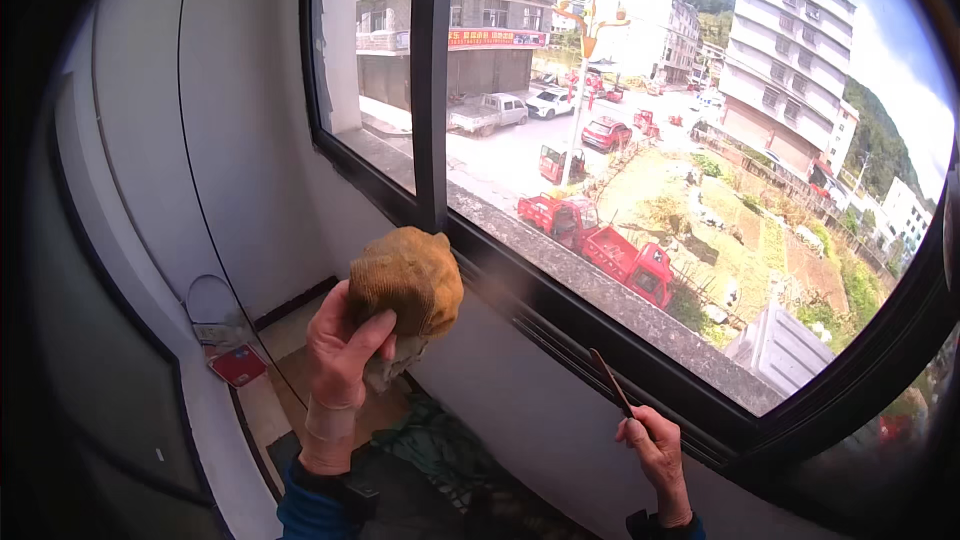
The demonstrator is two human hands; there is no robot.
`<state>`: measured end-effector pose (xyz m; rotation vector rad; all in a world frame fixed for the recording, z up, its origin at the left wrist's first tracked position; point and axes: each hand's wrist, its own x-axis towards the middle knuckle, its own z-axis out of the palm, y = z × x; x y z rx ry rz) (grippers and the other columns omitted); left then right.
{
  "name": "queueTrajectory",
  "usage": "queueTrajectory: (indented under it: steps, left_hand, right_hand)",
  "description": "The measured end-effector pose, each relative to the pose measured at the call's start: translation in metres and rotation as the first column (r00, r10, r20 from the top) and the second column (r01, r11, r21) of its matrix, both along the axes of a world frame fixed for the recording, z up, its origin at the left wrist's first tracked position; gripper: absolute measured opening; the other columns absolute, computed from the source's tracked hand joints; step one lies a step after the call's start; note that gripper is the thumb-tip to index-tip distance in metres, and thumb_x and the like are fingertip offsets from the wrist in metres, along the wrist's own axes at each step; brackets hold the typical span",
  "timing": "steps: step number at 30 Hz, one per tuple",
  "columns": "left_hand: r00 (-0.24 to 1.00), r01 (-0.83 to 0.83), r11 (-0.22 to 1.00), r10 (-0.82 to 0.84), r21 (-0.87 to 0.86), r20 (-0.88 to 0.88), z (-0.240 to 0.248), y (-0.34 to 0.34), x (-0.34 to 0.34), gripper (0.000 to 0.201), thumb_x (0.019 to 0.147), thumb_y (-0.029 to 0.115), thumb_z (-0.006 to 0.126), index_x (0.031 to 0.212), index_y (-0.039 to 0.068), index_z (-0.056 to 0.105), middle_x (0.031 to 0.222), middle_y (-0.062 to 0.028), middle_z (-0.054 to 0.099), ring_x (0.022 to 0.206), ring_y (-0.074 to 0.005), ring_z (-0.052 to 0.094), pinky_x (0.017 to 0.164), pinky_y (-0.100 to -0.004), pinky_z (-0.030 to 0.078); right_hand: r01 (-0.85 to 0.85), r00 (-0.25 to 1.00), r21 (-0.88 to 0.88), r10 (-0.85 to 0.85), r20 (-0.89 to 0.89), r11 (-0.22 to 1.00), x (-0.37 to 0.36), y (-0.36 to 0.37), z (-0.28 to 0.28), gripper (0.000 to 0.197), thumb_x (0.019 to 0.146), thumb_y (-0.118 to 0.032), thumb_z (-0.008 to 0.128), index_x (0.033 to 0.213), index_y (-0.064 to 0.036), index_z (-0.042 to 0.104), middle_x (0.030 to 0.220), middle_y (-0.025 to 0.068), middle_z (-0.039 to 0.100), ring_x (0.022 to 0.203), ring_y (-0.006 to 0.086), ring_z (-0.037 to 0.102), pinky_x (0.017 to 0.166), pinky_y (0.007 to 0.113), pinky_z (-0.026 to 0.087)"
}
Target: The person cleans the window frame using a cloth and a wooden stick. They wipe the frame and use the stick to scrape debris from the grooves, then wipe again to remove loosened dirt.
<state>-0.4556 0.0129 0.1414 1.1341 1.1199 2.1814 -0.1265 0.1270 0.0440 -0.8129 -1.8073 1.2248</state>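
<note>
My left hand [340,345] is raised in front of the window corner, closed on a bunched brownish-yellow cloth [405,280] with a ribbed weave. A greyish-white piece [395,360] hangs under the cloth, and its kind is unclear. Lower right, my right hand [655,448] pinches a thin brown stick [610,382] with a darker lower end. The stick points up and left in front of the dark window frame [560,305]. A faint brownish haze shows beside the cloth, over the frame.
White wall [240,120] with a dark seam stands left. Below lie a dark green patterned fabric [440,450], a red flat item [238,366] and a wire-like loop [208,298]. Beyond the window are a concrete ledge [700,360], red three-wheeled vehicles [610,250] and buildings.
</note>
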Motion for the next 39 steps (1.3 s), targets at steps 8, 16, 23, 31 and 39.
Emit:
queueTrajectory:
  steps: [8, 16, 23, 31, 39]
  left_hand:
    - [0.846, -0.127, 0.992, 0.103, -0.01, -0.523, -0.01, 0.201, -0.02, 0.035, 0.08, 0.008, 0.071, 0.111, -0.001, 0.057, 0.091, -0.0027, 0.064, 0.08, -0.0092, 0.058, 0.075, -0.0246, 0.048]
    - [0.951, -0.084, 0.954, -0.009, -0.287, -0.31, -0.085, 0.21, -0.062, 0.034, 0.083, 0.01, 0.069, 0.115, 0.001, 0.059, 0.096, 0.0004, 0.065, 0.079, -0.0046, 0.056, 0.069, -0.0203, 0.047]
    - [0.95, -0.044, 0.983, -0.014, -0.178, -0.313, -0.101, 0.209, -0.066, 0.035, 0.083, 0.007, 0.069, 0.115, 0.002, 0.059, 0.094, 0.0038, 0.061, 0.074, -0.0024, 0.05, 0.063, -0.0182, 0.042]
    - [0.897, 0.109, 0.957, -0.211, -0.267, -0.388, -0.103, 0.203, -0.071, 0.036, 0.086, -0.001, 0.06, 0.121, -0.003, 0.054, 0.115, -0.0079, 0.06, 0.104, -0.0157, 0.057, 0.093, -0.0284, 0.043]
    - [0.54, 0.221, 0.92, -0.391, -0.323, -0.746, -0.062, 0.188, 0.024, 0.026, 0.074, -0.007, 0.058, 0.099, -0.004, 0.056, 0.094, -0.0149, 0.056, 0.084, -0.0305, 0.059, 0.076, -0.0301, 0.045]
  right_hand:
    - [-0.039, 0.998, -0.008, 0.039, 0.058, 0.999, 0.007, 0.011, 0.014, 0.021, 0.089, -0.009, 0.06, 0.103, 0.0054, 0.061, 0.077, 0.0086, 0.061, 0.068, 0.0125, 0.058, 0.061, 0.024, 0.046]
    - [-0.026, 0.996, -0.061, 0.031, 0.081, 0.998, 0.011, 0.013, 0.021, 0.02, 0.089, -0.009, 0.06, 0.102, 0.0053, 0.061, 0.077, 0.0092, 0.062, 0.064, 0.0141, 0.058, 0.059, 0.024, 0.046]
    - [-0.068, 0.987, 0.087, 0.055, 0.149, 0.994, 0.007, 0.008, 0.02, 0.024, 0.087, -0.006, 0.061, 0.11, 0.0032, 0.06, 0.077, 0.0098, 0.057, 0.068, 0.0177, 0.055, 0.061, 0.027, 0.045]
    - [0.289, 0.957, -0.398, -0.277, 0.089, 0.87, 0.038, -0.057, 0.012, 0.028, 0.097, -0.019, 0.045, 0.104, 0.004, 0.059, 0.074, 0.0033, 0.057, 0.064, 0.0088, 0.05, 0.058, 0.024, 0.041]
    - [0.493, 0.81, -0.451, -0.582, -0.073, 0.744, 0.014, -0.098, -0.003, 0.03, 0.097, -0.021, 0.043, 0.1, 0.0045, 0.059, 0.073, 0.0025, 0.057, 0.063, 0.0065, 0.047, 0.059, 0.02, 0.04]
